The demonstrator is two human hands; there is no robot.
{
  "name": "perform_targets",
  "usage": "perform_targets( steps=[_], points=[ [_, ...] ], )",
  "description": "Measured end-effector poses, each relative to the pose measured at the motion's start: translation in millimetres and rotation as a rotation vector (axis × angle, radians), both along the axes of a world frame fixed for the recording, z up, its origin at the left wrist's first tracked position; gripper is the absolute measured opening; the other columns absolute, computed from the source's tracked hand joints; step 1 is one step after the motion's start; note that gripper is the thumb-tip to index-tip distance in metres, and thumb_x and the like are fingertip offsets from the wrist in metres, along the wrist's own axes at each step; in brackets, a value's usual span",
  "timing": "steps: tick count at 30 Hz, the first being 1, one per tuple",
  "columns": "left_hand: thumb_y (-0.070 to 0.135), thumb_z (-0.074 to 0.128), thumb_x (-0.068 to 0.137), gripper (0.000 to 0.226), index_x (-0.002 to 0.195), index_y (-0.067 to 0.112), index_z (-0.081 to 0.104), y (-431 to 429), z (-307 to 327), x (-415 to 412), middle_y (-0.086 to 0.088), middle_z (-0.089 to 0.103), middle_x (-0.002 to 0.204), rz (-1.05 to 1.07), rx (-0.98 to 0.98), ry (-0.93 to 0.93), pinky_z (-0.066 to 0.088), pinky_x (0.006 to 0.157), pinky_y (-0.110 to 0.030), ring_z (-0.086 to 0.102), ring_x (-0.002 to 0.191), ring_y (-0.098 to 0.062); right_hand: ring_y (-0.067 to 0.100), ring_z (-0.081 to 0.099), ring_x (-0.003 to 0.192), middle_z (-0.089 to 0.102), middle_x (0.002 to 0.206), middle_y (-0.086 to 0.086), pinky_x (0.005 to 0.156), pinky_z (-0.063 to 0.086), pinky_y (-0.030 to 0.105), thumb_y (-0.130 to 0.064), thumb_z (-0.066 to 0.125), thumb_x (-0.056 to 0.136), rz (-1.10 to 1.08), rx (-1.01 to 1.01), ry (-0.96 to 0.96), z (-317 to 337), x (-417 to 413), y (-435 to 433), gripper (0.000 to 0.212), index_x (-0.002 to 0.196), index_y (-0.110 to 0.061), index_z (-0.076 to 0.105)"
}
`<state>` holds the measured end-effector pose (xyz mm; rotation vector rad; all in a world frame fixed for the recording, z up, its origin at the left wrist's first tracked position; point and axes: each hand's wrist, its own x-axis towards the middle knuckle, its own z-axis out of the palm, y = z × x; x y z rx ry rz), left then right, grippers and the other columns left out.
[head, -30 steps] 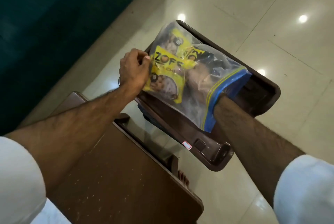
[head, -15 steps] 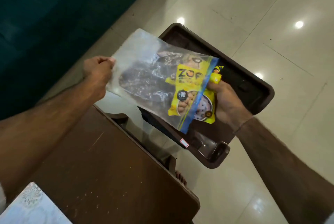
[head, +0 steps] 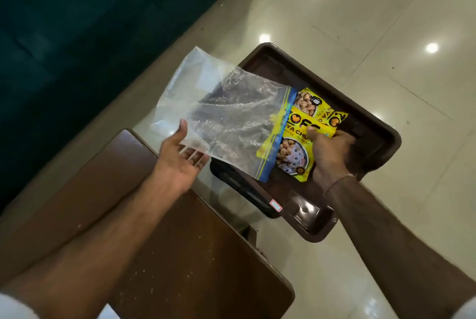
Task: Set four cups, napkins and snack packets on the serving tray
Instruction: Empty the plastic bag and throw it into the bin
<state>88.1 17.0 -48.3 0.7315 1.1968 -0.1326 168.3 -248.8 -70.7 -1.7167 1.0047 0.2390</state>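
Glossy cream floor tiles are reflecting the ceiling lights, and a dark teal sofa is filling the far left. Your brown serving tray is lying half over the far edge of the wooden surface, with its right part hanging past that edge.

Your right hand is gripping a bunch of yellow snack packets, the fingers clamped together on them, just above the middle of the tray. I am counting at least two packets; the exact number is not clear. The packets are almost out of the clear zip bag, only their left edge is overlapping the blue mouth of it. Your left hand is supporting the bag from below at its near corner, palm up, with the fingers apart and only loosely touching the plastic.

In my judgement, you are finishing the pull-out step. To do it well, pinch the bag firmly with the left hand, so that it is not following the packets, and draw the right hand toward the right side of the tray. Then lay the packets flat inside the rim, spread apart. Keep the weight near the surface side, because the overhanging tray may tip. No cups or napkins are visible on the tray.
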Motion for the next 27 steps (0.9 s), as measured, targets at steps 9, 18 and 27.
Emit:
perform_targets(
  steps=[9,18,27],
  points=[
    [0.008,0.052,0.057,0.004,0.061,0.008,0.052,13.6,35.6,12.7,-0.013,0.063,0.083,0.057,-0.034,-0.351,0.048,0.081,-0.039,0.059,0.077,-0.033,0.029,0.057,0.114,0.057,0.119,0.005,0.095,0.048,0.045,-0.024,0.073,0.079,0.714,-0.217,-0.503,61.1,62.2,74.6,0.056,0.126,-0.011,0.046],
    [0.011,0.04,0.066,0.058,0.116,-0.003,0.066,122.6,161.3,-17.3,-0.024,0.068,0.121,-0.064,-0.055,-0.494,0.058,0.083,-0.047,0.068,0.105,-0.042,0.022,0.056,0.105,0.058,0.122,0.006,0.083,0.041,0.03,-0.047,0.072,0.086,1.078,0.204,-0.143,152.0,74.0,188.6,0.085,0.152,-0.023,0.024],
    [0.01,0.06,0.09,0.022,0.109,0.001,0.065,251.6,340.4,-85.1,-0.009,0.073,0.089,-0.101,0.342,-0.473,0.058,0.076,-0.031,0.067,0.069,-0.017,0.023,0.069,0.07,0.066,0.09,0.018,0.071,0.057,0.03,0.005,0.06,0.091,1.23,0.486,-0.53,351.7,23.4,294.5,0.049,0.132,-0.021,0.052]
  ],
)
